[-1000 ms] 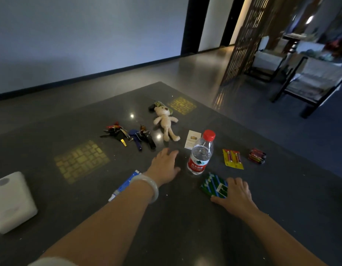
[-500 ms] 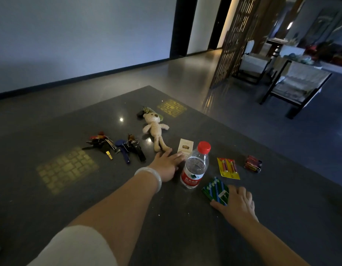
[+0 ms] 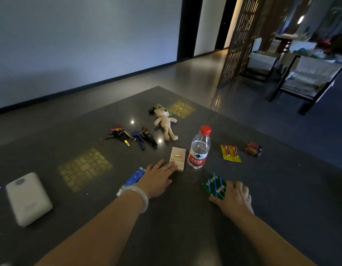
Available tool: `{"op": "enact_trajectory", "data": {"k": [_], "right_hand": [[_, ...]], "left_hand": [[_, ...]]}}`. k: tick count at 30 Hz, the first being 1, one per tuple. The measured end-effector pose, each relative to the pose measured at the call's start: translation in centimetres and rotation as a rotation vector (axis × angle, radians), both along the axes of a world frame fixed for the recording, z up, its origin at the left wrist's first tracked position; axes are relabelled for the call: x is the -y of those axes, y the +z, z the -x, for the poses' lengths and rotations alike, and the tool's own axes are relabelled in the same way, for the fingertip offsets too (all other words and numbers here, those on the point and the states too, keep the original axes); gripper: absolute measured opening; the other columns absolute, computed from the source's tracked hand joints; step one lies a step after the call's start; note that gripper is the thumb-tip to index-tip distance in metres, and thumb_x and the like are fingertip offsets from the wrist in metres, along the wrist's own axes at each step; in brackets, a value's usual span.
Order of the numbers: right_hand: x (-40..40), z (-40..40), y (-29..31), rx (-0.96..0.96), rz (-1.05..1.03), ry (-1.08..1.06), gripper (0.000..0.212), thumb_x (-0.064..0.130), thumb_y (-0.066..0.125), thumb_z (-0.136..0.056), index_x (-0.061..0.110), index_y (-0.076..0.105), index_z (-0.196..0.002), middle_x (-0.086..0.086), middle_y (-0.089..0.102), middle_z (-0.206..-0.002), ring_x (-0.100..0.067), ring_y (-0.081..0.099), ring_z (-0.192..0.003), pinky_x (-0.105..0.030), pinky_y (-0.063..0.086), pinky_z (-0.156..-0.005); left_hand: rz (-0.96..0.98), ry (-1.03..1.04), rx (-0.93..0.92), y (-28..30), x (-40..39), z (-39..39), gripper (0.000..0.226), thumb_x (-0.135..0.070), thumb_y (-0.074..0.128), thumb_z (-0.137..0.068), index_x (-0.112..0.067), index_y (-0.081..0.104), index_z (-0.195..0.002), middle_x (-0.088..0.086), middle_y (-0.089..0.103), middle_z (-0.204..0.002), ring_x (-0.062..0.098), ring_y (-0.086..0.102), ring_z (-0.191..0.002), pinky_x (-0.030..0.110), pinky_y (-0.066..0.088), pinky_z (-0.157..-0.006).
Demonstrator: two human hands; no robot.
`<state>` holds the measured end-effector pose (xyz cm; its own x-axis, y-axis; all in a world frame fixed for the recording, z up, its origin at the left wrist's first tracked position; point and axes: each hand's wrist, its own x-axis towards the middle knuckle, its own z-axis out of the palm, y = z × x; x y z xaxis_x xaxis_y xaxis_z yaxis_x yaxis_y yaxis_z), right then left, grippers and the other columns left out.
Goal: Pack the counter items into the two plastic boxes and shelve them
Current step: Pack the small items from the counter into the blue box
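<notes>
On the dark counter (image 3: 185, 227) my left hand (image 3: 156, 178) lies flat, its fingertips touching the near end of a small cream box (image 3: 177, 158). My right hand (image 3: 234, 198) rests with its fingers on a green and blue striped packet (image 3: 213, 185). A water bottle with a red cap (image 3: 200, 148) stands upright between the two. Behind it lie a cream plush bear (image 3: 165, 121) and two bunches of keys (image 3: 131, 138). A yellow battery card (image 3: 230, 153) and a red battery pack (image 3: 253, 149) lie to the right. No plastic box is in view.
A white rounded device (image 3: 28, 197) sits at the near left. A blue and white tube (image 3: 132, 179) lies under my left wrist. Beyond the counter's far edge are the floor, a lattice screen (image 3: 243, 39) and dark-framed chairs (image 3: 308, 81).
My left hand drew the cream box nearer, beside the bottle. The view swung back left, bringing the white device and blue tube into sight. My right hand stayed on the striped packet.
</notes>
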<state>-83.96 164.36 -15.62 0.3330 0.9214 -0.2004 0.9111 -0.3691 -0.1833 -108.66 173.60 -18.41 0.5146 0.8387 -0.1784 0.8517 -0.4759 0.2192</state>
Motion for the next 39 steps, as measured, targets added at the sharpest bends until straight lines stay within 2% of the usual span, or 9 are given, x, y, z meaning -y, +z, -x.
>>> {"op": "enact_trajectory", "data": {"k": [10, 15, 20, 23, 27, 32, 35, 39], "right_hand": [[5.1, 2.4, -0.2, -0.013, -0.020, 0.019, 0.081, 0.065, 0.061, -0.078, 0.020, 0.033, -0.140, -0.007, 0.033, -0.131, -0.023, 0.037, -0.120, -0.038, 0.037, -0.102], [6.0, 2.4, 0.0, -0.033, -0.007, 0.022, 0.083, 0.064, 0.062, -0.078, 0.020, 0.032, -0.141, -0.007, 0.033, -0.132, -0.023, 0.037, -0.121, -0.038, 0.037, -0.103], [6.7, 2.2, -0.1, -0.050, 0.004, 0.009, 0.084, 0.062, 0.065, -0.077, 0.020, 0.032, -0.142, -0.007, 0.033, -0.134, -0.023, 0.036, -0.122, -0.039, 0.037, -0.105], [7.3, 2.3, -0.1, -0.048, 0.014, -0.010, 0.085, 0.062, 0.066, -0.076, 0.020, 0.032, -0.141, -0.007, 0.033, -0.134, -0.023, 0.036, -0.122, -0.039, 0.037, -0.105], [8.3, 1.6, -0.4, -0.089, -0.010, -0.059, 0.085, 0.061, 0.068, -0.074, 0.020, 0.034, -0.141, -0.005, 0.034, -0.133, -0.022, 0.036, -0.122, -0.039, 0.037, -0.105], [10.2, 0.5, -0.2, -0.167, -0.067, -0.150, 0.087, 0.063, 0.068, -0.074, 0.020, 0.034, -0.141, -0.006, 0.037, -0.134, -0.024, 0.037, -0.123, -0.041, 0.037, -0.104], [11.5, -0.8, 0.6, -0.250, -0.132, -0.198, 0.086, 0.063, 0.070, -0.072, 0.024, 0.034, -0.140, -0.006, 0.036, -0.130, -0.025, 0.035, -0.121, -0.043, 0.038, -0.102], [13.9, -3.7, 2.5, -0.415, -0.246, -0.250, 0.079, 0.050, 0.076, -0.073, 0.032, 0.035, -0.137, -0.001, 0.034, -0.118, -0.026, 0.039, -0.117, -0.041, 0.041, -0.099]], "left_hand": [[-0.032, 0.008, 0.068, -0.9, 8.5, 2.1, 0.065, -0.039, 0.042, -0.100, -0.038, 0.003, -0.152, -0.015, -0.005, -0.160, 0.019, -0.007, -0.148, 0.048, 0.002, -0.116], [-0.020, 0.305, 0.205, 0.3, 7.6, -1.2, 0.087, -0.055, 0.051, -0.091, -0.023, -0.001, -0.154, 0.006, -0.001, -0.162, 0.028, 0.002, -0.148, 0.048, 0.010, -0.117], [-0.003, 0.441, 0.158, 0.9, 6.5, -4.8, 0.105, -0.072, 0.052, -0.081, -0.014, 0.002, -0.153, 0.019, 0.014, -0.157, 0.035, 0.014, -0.145, 0.050, 0.017, -0.116], [-0.075, 0.470, 0.130, 0.8, 6.4, -5.4, 0.097, -0.062, 0.057, -0.084, -0.010, 0.010, -0.151, 0.019, 0.026, -0.152, 0.034, 0.024, -0.140, 0.048, 0.024, -0.113], [-0.161, 0.414, 0.210, 0.9, 6.7, -5.5, 0.077, -0.037, 0.063, -0.088, -0.011, 0.021, -0.146, 0.011, 0.041, -0.141, 0.028, 0.036, -0.130, 0.041, 0.036, -0.107], [-0.132, 0.358, 0.304, 1.4, 9.8, -6.1, 0.071, -0.032, 0.069, -0.084, -0.014, 0.030, -0.141, 0.006, 0.042, -0.138, 0.024, 0.038, -0.127, 0.035, 0.037, -0.103], [-0.051, 0.374, 0.425, 2.2, 12.5, -7.6, 0.071, -0.029, 0.071, -0.083, -0.015, 0.031, -0.140, 0.005, 0.039, -0.138, 0.023, 0.038, -0.127, 0.034, 0.038, -0.102], [0.064, 0.363, 0.594, 4.1, 15.9, -10.7, 0.073, -0.022, 0.072, -0.084, -0.016, 0.027, -0.142, 0.004, 0.030, -0.141, 0.022, 0.039, -0.131, 0.032, 0.040, -0.102]]}}
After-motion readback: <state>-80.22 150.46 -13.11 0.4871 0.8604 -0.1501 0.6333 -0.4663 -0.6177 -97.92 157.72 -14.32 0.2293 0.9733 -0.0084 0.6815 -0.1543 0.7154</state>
